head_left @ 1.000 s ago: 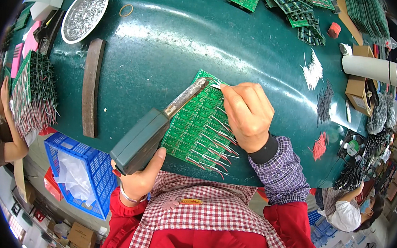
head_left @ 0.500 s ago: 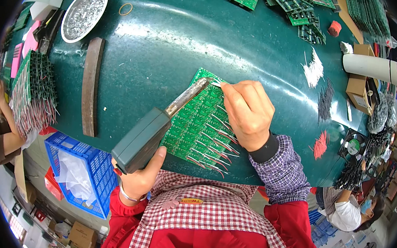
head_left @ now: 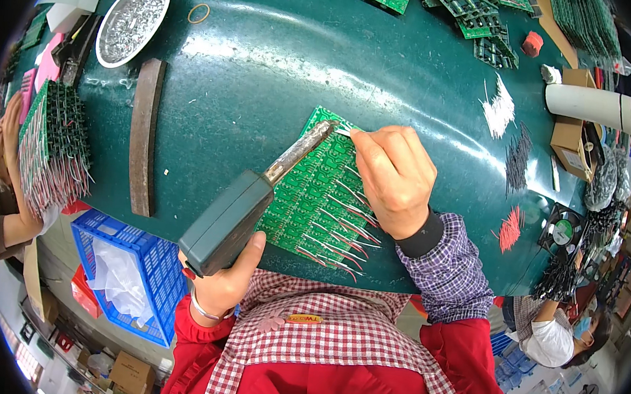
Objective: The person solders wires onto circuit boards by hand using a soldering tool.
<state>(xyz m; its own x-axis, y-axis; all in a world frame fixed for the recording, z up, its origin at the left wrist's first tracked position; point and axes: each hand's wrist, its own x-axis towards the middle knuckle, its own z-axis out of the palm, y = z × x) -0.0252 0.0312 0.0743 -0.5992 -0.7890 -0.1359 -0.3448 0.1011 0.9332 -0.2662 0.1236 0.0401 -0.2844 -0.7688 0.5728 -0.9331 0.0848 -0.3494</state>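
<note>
A green circuit board panel [head_left: 292, 206] lies tilted on the table in front of me, with several red and white wires [head_left: 342, 232] sticking out along its right part. My left hand [head_left: 223, 286] is wrapped round a dark green soldering gun [head_left: 226, 221]. The gun's scorched metal tip rests at the panel's far end. Beside that tip, my right hand [head_left: 397, 177] pinches a white wire [head_left: 343, 132] between thumb and finger, its end against the board. The exact contact of tip and wire is too small to make out.
Piles of white wires [head_left: 499, 109], black wires [head_left: 517, 159] and red wires [head_left: 508, 230] lie to the right. On the left are a bowl of metal bits [head_left: 112, 51], a brown bar [head_left: 144, 139] and stacked wired boards [head_left: 58, 128]. A blue crate [head_left: 164, 289] stands below the table edge.
My hands, the soldering gun and the panel stay almost where they were. At the far left, a co-worker's hands have moved up beside the stacked wired boards.
</note>
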